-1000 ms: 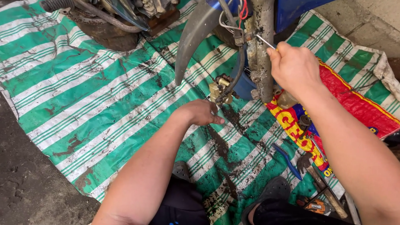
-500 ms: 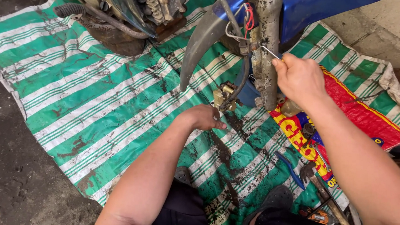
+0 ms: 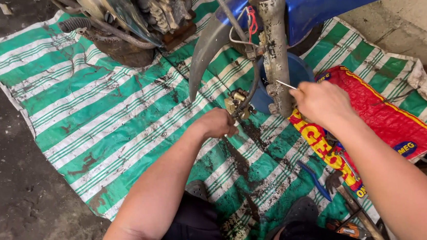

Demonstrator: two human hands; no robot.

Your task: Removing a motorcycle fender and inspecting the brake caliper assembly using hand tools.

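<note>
The person crouches over a green-and-white striped tarp [image 3: 101,121] with a motorcycle's front end above it. The left hand [image 3: 218,123] is closed around the base of a small brass-coloured brake part [image 3: 237,104] that hangs on a black hose [image 3: 253,86] just beside the grimy fork leg [image 3: 276,53]. The right hand [image 3: 322,102] pinches a thin metal rod [image 3: 285,85], its tip pointed at the lower fork leg, close to or touching it; I cannot tell which. The brake part sits low, between the grey fender [image 3: 210,52] and the fork. Everything looks oily, so the thin rod could slip off the fork and jab the left hand nearby. The hanging part could also swing and strain its hose if the left hand loosens. A blue-handled tool [image 3: 314,179] lies on the tarp near the red sack [image 3: 383,116].
</note>
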